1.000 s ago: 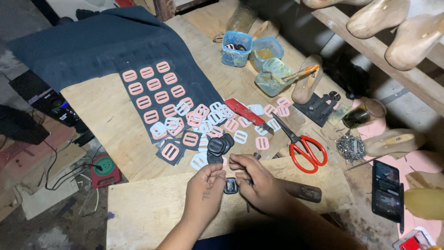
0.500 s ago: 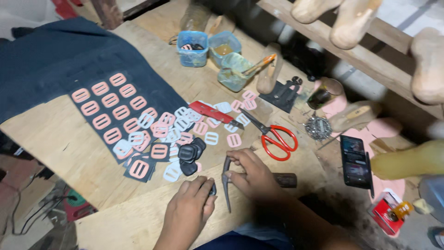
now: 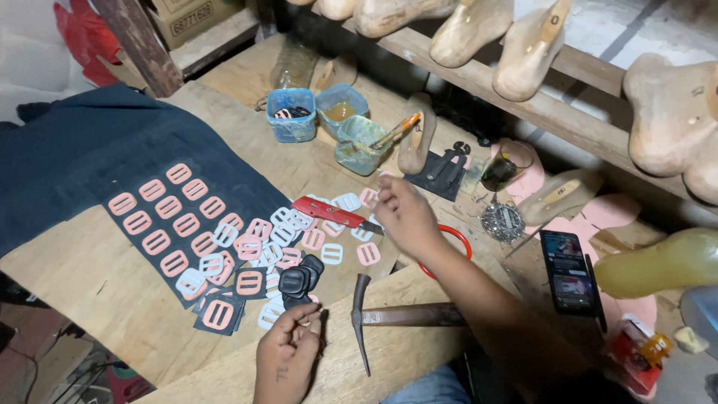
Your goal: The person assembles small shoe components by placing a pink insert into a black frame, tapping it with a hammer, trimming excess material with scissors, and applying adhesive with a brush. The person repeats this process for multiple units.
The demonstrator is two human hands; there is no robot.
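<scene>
My left hand (image 3: 288, 350) rests at the front edge of the wooden board (image 3: 112, 292), fingers curled around a small black piece that is mostly hidden. My right hand (image 3: 404, 215) reaches across the pile of pink and white plastic buckles (image 3: 254, 243), its fingertips at a pink buckle beside the red utility knife (image 3: 329, 212); nothing shows in its grasp. A hammer (image 3: 389, 316) lies on the board between my hands. Red-handled scissors (image 3: 458, 238) are largely covered by my right wrist. Black buckles (image 3: 299, 277) sit by the pile.
Dark fabric (image 3: 97, 157) carries rows of pink buckles at the left. Blue and green tubs (image 3: 292, 116) with a brush stand at the back. A phone (image 3: 568, 269), a heap of tacks (image 3: 502, 221) and wooden shoe lasts (image 3: 523, 52) on a rail lie to the right.
My right hand has let go of the hammer, which now lies on the board, and has moved up to the buckles by the red knife. My left hand stays low.
</scene>
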